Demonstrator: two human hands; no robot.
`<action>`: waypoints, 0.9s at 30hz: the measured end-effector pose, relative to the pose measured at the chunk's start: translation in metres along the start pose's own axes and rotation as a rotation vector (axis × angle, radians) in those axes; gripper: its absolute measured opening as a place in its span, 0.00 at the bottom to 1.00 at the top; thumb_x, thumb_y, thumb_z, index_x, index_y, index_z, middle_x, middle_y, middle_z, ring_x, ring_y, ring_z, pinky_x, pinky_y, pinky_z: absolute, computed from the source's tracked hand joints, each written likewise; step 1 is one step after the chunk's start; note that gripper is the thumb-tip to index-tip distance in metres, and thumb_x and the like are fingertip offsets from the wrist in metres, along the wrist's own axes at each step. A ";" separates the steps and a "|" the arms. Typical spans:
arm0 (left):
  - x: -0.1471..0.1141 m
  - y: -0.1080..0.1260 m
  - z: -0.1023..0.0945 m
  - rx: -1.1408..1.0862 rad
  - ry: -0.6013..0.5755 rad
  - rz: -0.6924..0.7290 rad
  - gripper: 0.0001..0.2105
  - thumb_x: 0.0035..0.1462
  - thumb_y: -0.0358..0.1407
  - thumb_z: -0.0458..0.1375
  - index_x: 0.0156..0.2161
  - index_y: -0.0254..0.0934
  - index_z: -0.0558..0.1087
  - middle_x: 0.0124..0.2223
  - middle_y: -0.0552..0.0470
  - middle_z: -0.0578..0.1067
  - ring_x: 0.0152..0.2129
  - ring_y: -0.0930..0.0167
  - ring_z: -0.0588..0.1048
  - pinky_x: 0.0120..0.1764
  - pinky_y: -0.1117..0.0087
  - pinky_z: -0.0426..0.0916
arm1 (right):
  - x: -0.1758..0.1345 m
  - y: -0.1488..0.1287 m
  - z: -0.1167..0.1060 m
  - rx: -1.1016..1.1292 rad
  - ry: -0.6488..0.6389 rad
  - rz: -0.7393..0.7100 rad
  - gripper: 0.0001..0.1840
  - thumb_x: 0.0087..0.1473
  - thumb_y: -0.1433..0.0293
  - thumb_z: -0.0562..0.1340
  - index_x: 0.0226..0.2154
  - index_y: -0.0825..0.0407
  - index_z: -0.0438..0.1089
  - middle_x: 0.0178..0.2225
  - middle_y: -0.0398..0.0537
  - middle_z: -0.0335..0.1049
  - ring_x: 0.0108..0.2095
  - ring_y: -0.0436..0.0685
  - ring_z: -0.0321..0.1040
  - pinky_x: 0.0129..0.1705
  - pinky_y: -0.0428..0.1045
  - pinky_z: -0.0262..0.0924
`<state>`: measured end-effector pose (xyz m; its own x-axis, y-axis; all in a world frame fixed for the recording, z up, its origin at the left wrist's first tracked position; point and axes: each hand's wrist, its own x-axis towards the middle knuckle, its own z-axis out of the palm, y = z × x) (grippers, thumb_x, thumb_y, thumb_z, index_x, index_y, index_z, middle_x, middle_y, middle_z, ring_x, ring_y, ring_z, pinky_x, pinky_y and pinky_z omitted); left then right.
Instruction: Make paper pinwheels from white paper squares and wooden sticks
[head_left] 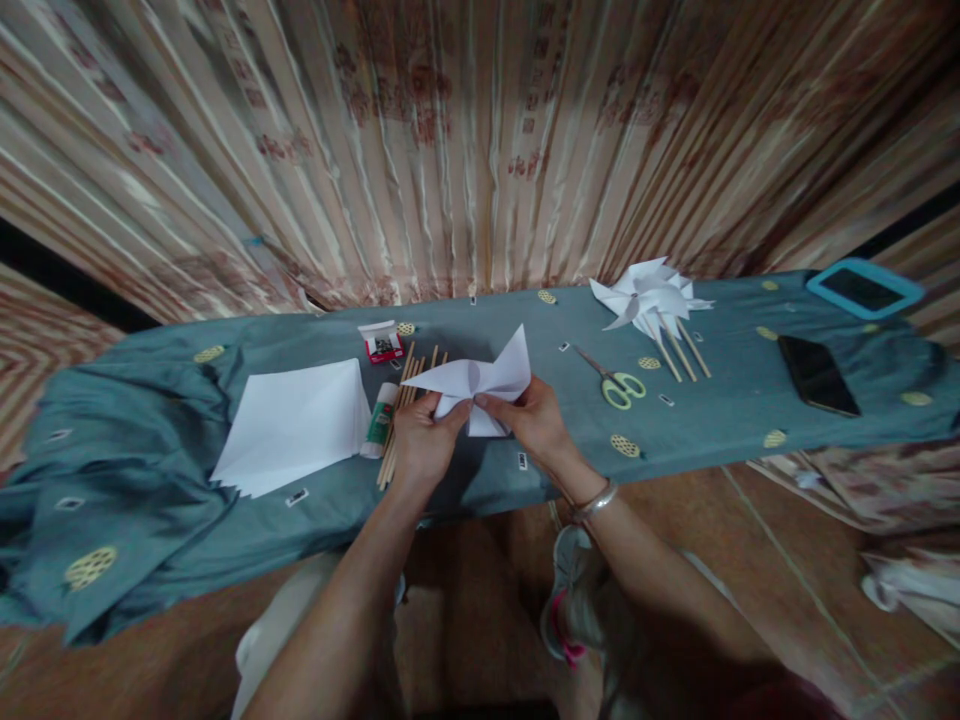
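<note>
Between my hands is a white paper pinwheel (pixel 491 378), its corners folded in towards the middle and one blade pointing up. My left hand (pixel 425 437) pinches it near the centre from the left. From the right, my right hand (pixel 534 415) grips it with the thumb pressed at the centre, a bracelet on that wrist. Just left of the pinwheel lie several wooden sticks (pixel 406 400), partly hidden by my left hand. A glue stick (pixel 380 422) rests beside them. A small red-and-white box (pixel 384 343) stands open behind.
A stack of white paper (pixel 296 425) lies on the left of the cloth-covered table (pixel 480 480). To the right are green-handled scissors (pixel 615 382), several finished pinwheels on sticks (pixel 652 298), a black phone (pixel 817 375) and a blue-framed tablet (pixel 866 288). A pleated curtain (pixel 465 150) hangs behind.
</note>
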<state>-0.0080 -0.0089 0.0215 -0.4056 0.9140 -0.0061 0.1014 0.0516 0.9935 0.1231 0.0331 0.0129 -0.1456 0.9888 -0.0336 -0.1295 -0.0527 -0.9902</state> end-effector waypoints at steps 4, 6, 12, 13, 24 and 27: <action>0.000 -0.002 0.002 -0.072 -0.011 -0.051 0.10 0.39 0.39 0.65 0.26 0.34 0.79 0.24 0.54 0.77 0.22 0.71 0.71 0.25 0.72 0.66 | 0.000 0.000 0.000 0.007 -0.007 0.005 0.25 0.32 0.61 0.74 0.35 0.54 0.72 0.34 0.50 0.79 0.33 0.59 0.74 0.37 0.52 0.69; 0.000 -0.004 0.001 -0.104 -0.027 -0.079 0.10 0.38 0.39 0.65 0.26 0.34 0.79 0.23 0.55 0.76 0.20 0.72 0.70 0.25 0.72 0.65 | -0.001 0.000 0.000 0.010 -0.007 0.007 0.26 0.31 0.61 0.75 0.35 0.54 0.72 0.34 0.50 0.79 0.33 0.59 0.74 0.37 0.52 0.69; -0.001 -0.006 0.001 -0.174 -0.037 -0.107 0.10 0.36 0.39 0.67 0.27 0.34 0.79 0.23 0.55 0.77 0.20 0.73 0.70 0.26 0.73 0.65 | -0.001 -0.003 0.000 0.029 -0.013 0.025 0.26 0.30 0.62 0.75 0.35 0.54 0.72 0.34 0.49 0.79 0.32 0.58 0.74 0.37 0.52 0.69; -0.001 -0.006 0.001 -0.192 -0.043 -0.119 0.11 0.36 0.39 0.67 0.27 0.34 0.79 0.23 0.55 0.77 0.20 0.73 0.70 0.26 0.73 0.65 | -0.001 -0.003 0.000 0.033 -0.009 0.030 0.26 0.30 0.62 0.75 0.35 0.54 0.72 0.34 0.49 0.79 0.32 0.57 0.74 0.36 0.52 0.69; 0.000 -0.006 0.002 -0.210 -0.056 -0.150 0.13 0.37 0.41 0.68 0.28 0.33 0.79 0.24 0.54 0.77 0.20 0.73 0.71 0.27 0.72 0.65 | 0.000 -0.009 -0.006 0.030 -0.043 0.025 0.27 0.27 0.62 0.76 0.33 0.52 0.73 0.33 0.47 0.79 0.32 0.57 0.74 0.39 0.53 0.69; -0.001 -0.005 0.002 -0.201 -0.064 -0.148 0.12 0.37 0.40 0.67 0.28 0.34 0.79 0.24 0.54 0.77 0.20 0.73 0.70 0.27 0.72 0.66 | 0.000 -0.009 -0.007 -0.011 -0.048 -0.005 0.25 0.28 0.62 0.75 0.32 0.53 0.73 0.32 0.48 0.79 0.32 0.57 0.74 0.37 0.52 0.69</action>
<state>-0.0068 -0.0091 0.0168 -0.3436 0.9264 -0.1540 -0.1399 0.1117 0.9838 0.1310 0.0349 0.0205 -0.1924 0.9811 -0.0225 -0.1198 -0.0462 -0.9917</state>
